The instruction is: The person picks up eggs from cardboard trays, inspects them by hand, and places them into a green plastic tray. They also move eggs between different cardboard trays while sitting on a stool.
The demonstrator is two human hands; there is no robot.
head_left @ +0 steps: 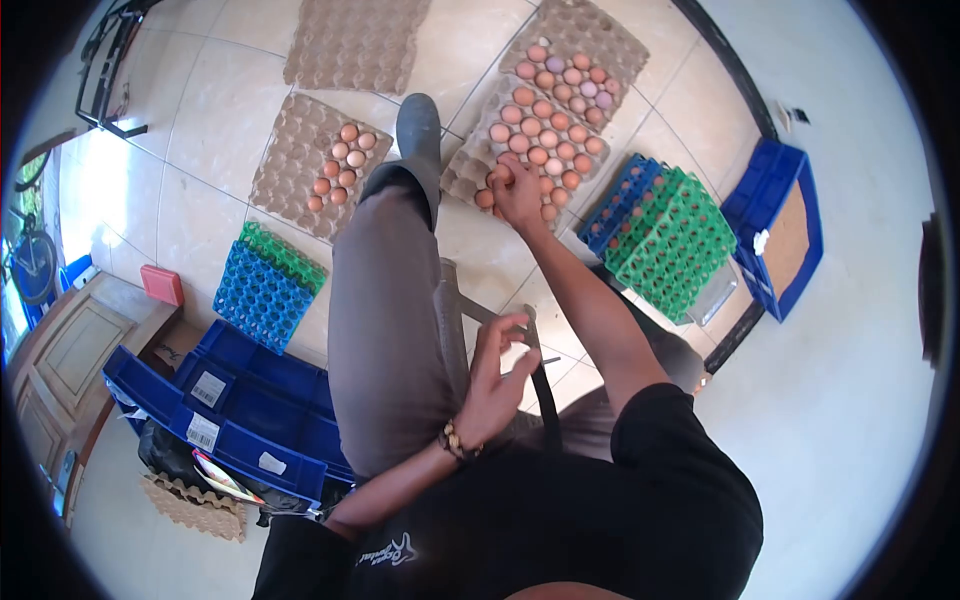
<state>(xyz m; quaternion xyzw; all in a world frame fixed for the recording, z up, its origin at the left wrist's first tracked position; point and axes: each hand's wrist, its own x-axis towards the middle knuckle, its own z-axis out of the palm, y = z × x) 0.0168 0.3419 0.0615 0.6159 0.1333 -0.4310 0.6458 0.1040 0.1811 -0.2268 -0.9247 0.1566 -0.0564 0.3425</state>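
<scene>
My right hand (520, 200) reaches down to the near end of a grey-brown pulp egg tray (462, 168), fingers closed around a brown egg (502, 175). Brown eggs fill many of that tray's cups, and the hand covers a few of them. Over my lap hangs my left hand (492, 385), a beaded bracelet at its wrist. Its fingers are loosely curled and apart, holding nothing. Left of my boot lies another pulp tray (285, 165) with several brown eggs grouped on its right side.
Beyond lie a partly filled pulp tray (610, 45) and a bare one (355, 40). Green plastic trays (680, 245) and blue ones (615, 205) are stacked at right beside a blue crate (765, 190). Blue-green trays (262, 290) and blue bins (255, 400) stand left. My boot (420, 130) is between the trays.
</scene>
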